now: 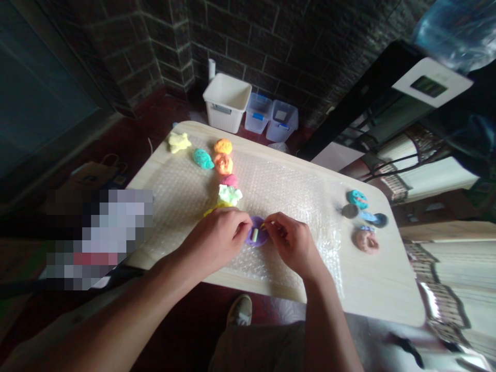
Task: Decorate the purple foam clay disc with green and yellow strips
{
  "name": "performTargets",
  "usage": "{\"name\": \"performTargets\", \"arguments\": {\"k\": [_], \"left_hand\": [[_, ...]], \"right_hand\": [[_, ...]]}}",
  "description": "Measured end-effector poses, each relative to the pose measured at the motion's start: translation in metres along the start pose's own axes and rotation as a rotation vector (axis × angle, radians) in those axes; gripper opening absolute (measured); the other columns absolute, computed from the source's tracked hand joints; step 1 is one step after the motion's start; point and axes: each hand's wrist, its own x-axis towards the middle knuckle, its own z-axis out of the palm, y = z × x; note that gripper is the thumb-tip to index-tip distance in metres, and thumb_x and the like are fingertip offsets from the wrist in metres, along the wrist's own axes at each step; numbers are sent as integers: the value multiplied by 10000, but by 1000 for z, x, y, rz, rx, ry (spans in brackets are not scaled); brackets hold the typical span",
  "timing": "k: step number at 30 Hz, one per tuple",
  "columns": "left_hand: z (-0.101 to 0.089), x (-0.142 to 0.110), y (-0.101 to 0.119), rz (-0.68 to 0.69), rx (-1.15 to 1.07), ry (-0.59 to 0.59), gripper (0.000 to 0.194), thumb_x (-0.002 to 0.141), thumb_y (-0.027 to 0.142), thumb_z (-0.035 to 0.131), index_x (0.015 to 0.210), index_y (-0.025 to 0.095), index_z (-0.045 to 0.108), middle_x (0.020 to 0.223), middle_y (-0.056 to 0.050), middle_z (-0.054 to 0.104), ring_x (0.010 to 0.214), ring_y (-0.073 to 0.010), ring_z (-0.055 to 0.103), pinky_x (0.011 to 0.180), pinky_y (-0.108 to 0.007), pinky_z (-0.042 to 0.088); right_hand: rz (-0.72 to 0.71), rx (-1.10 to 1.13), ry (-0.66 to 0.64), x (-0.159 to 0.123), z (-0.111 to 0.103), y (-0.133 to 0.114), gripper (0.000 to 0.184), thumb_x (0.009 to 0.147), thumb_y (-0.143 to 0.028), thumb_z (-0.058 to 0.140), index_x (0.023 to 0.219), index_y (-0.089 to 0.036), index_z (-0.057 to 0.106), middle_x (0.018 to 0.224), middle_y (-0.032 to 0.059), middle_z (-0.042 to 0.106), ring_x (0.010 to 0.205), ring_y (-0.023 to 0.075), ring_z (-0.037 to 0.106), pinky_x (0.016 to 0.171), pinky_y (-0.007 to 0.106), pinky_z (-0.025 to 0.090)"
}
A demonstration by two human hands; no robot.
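A flat purple clay disc (260,242) lies on the bubble wrap between my two hands. On it rests a short pale green clay roll (254,235). My left hand (222,233) is closed at the disc's left edge, and whatever its fingertips hold is hidden. At the right edge, my right hand (290,242) pinches a small yellow clay strip (263,226) between thumb and finger. Just beyond my left hand are a yellow clay piece (217,207), partly covered by that hand, and a white-green clay piece (230,195).
Bubble wrap (279,186) covers much of the wooden table (377,289). Farther off lie pink (228,180), orange (223,164), teal (202,158) and pale yellow clay (179,142). More clay shapes (366,241) sit at the right. Plastic bins (227,103) stand behind the table.
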Motion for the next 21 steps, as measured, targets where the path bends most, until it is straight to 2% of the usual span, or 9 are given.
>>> {"name": "performTargets", "arguments": {"k": [21], "left_hand": [[0, -1, 0, -17, 40, -48, 227, 973, 152, 574, 906, 175, 790, 877, -70, 760, 849, -218, 689, 795, -353, 494]], "right_hand": [[-22, -3, 34, 0, 1, 1, 131, 983, -166, 607, 967, -180, 737, 754, 9, 698, 592, 114, 587, 556, 231, 420]]}}
